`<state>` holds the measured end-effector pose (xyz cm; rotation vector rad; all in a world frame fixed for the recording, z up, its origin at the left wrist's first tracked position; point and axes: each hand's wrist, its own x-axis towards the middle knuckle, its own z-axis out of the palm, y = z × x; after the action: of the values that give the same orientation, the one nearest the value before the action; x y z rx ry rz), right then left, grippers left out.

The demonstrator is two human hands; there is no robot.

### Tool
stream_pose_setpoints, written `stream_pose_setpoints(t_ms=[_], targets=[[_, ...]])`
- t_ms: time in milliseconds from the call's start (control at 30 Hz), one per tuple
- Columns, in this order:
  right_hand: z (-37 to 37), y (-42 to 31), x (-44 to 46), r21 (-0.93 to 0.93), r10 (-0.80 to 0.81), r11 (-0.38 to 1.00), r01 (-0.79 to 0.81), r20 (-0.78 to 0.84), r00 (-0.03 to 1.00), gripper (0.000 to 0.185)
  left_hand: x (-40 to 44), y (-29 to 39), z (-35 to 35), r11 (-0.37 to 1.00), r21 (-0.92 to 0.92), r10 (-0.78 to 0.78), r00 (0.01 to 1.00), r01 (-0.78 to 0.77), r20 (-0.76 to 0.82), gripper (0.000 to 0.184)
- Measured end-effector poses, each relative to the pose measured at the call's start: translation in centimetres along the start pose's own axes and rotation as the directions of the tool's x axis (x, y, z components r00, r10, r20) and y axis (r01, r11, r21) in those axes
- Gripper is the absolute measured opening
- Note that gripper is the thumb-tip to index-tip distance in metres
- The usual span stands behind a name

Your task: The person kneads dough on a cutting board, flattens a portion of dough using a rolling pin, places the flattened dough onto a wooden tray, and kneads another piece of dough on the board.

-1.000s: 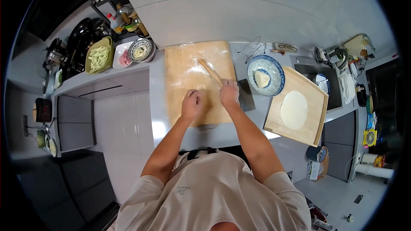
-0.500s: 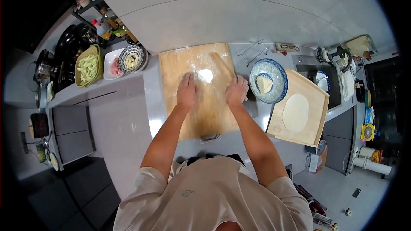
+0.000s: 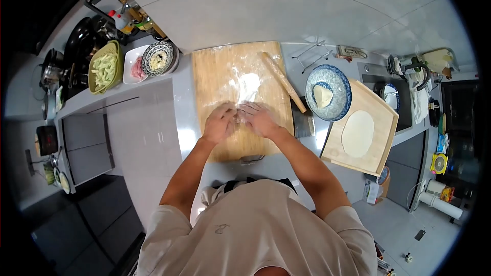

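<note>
My left hand (image 3: 221, 121) and my right hand (image 3: 258, 119) are side by side over the lower middle of a wooden cutting board (image 3: 215, 76). Fingers on both are stretched out and smeared a little by motion; nothing shows in their grasp. White flour (image 3: 248, 86) lies scattered on the wood just beyond the fingertips. A wooden rolling pin (image 3: 284, 82) rests slantwise across the board's right edge, apart from my right hand. Under its near end, a flat grey blade (image 3: 305, 124), perhaps a cleaver, is partly hidden.
To the right, a blue-patterned bowl (image 3: 340, 92) holds a piece of dough (image 3: 322, 96). Beside it, a wooden tray (image 3: 376, 145) carries a flat dough sheet (image 3: 357, 134). Leftward stand a green basket (image 3: 118, 65), a white meat dish (image 3: 130, 61) and a patterned bowl (image 3: 148, 61).
My right hand has left the rolling pin's near end and swung left to join my left hand. The pin lies farther right, across the board's edge. The view has shifted slightly.
</note>
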<state>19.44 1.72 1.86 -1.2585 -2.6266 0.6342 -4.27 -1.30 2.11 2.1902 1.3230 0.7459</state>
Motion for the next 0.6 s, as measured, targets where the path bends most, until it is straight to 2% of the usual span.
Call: stream_pose_setpoints(t_ms=[67, 100, 200, 233, 267, 333, 367, 433, 467, 500, 600], targets=[[0.7, 0.1, 0.1, 0.048, 0.066, 0.997, -0.065, -0.03, 0.997, 0.057, 0.1, -0.3, 0.2, 0.997, 0.02, -0.077, 0.993, 0.079, -0.091, 0.05], [0.2, -0.2, 1.0, -0.134, 0.17, 0.974, -0.183, -0.104, 0.98, 0.062, 0.5, -0.3, 0.2, 0.992, 0.056, -0.102, 0.987, 0.109, -0.128, 0.051], [-0.6, -0.6, 3.2, -0.216, 0.209, 0.947, -0.239, -0.152, 0.966, 0.065, 2.1, 0.5, 0.3, 0.978, 0.029, -0.199, 0.961, 0.208, -0.192, 0.052], [-0.8, -1.1, 3.2, -0.24, 0.136, 0.957, -0.16, -0.116, 0.984, 0.06, 2.5, 0.5, 0.3, 0.976, 0.044, -0.199, 0.96, 0.211, -0.199, 0.053], [-1.2, -1.5, 3.0, -0.18, 0.105, 0.979, -0.098, 0.035, 0.994, 0.058, 2.9, 0.6, 0.4, 0.976, 0.056, -0.197, 0.959, 0.212, -0.204, 0.053], [-2.4, -2.1, 2.4, -0.036, 0.015, 0.999, -0.003, 0.323, 0.946, 0.055, 3.2, 0.5, 0.7, 0.979, 0.098, -0.159, 0.969, 0.18, -0.19, 0.053], [-3.2, -2.2, 2.0, 0.026, 0.0, 1.0, -0.01, 0.353, 0.936, 0.049, 3.4, 0.4, 0.9, 0.98, 0.132, -0.128, 0.976, 0.152, -0.174, 0.053], [-2.0, -0.3, 2.4, -0.07, 0.137, 0.989, -0.13, 0.116, 0.984, 0.053, 3.1, 0.6, 0.9, 0.976, 0.169, -0.11, 0.984, 0.134, -0.143, 0.052], [-1.0, 0.9, 2.9, -0.102, 0.196, 0.975, -0.196, -0.011, 0.981, 0.055, 2.7, 1.0, 0.7, 0.975, 0.175, -0.116, 0.985, 0.137, -0.126, 0.052], [-1.4, 1.1, 4.0, -0.145, 0.245, 0.956, -0.254, -0.078, 0.966, 0.065, 2.5, 1.0, 0.7, 0.972, 0.186, -0.12, 0.986, 0.14, -0.115, 0.051], [-2.8, 1.1, 5.7, -0.196, 0.3, 0.939, -0.284, 0.058, 0.952, 0.072, 1.6, 1.2, 0.5, 0.976, 0.167, -0.121, 0.983, 0.143, -0.138, 0.052]])
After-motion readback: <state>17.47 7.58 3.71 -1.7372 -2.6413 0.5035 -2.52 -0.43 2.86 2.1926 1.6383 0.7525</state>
